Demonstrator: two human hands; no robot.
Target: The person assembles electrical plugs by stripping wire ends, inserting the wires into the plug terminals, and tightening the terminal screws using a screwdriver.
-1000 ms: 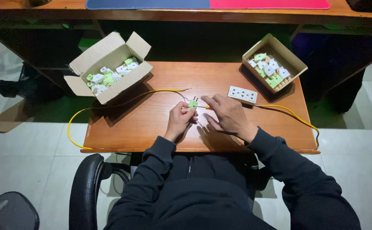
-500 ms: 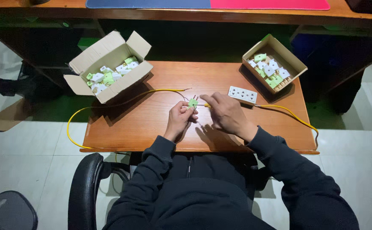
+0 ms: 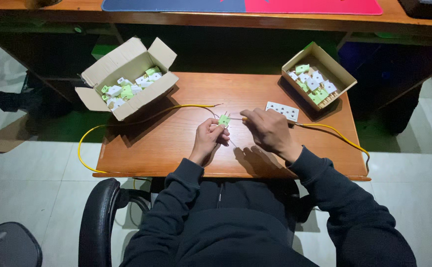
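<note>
My left hand (image 3: 209, 138) pinches a small green connector (image 3: 224, 120) above the middle of the wooden table (image 3: 176, 143). Just to its right, my right hand (image 3: 268, 131) grips the end of a yellow wire (image 3: 334, 132), with its bare tip pointed at the connector. That wire trails off to the right over the table edge. A second yellow wire (image 3: 127, 124) lies loose on the left, its stripped end near the connector. A white socket strip (image 3: 282, 111) lies flat just behind my right hand.
An open cardboard box (image 3: 127, 81) of green and white connectors stands at the back left. A smaller cardboard tray (image 3: 318, 74) of similar parts stands at the back right. A black chair armrest (image 3: 102, 217) is under my left elbow. A higher desk runs behind.
Both hands have lifted slightly off the table and drawn together at the connector. My right hand has shifted from flat on the table to holding the wire tip at the connector.
</note>
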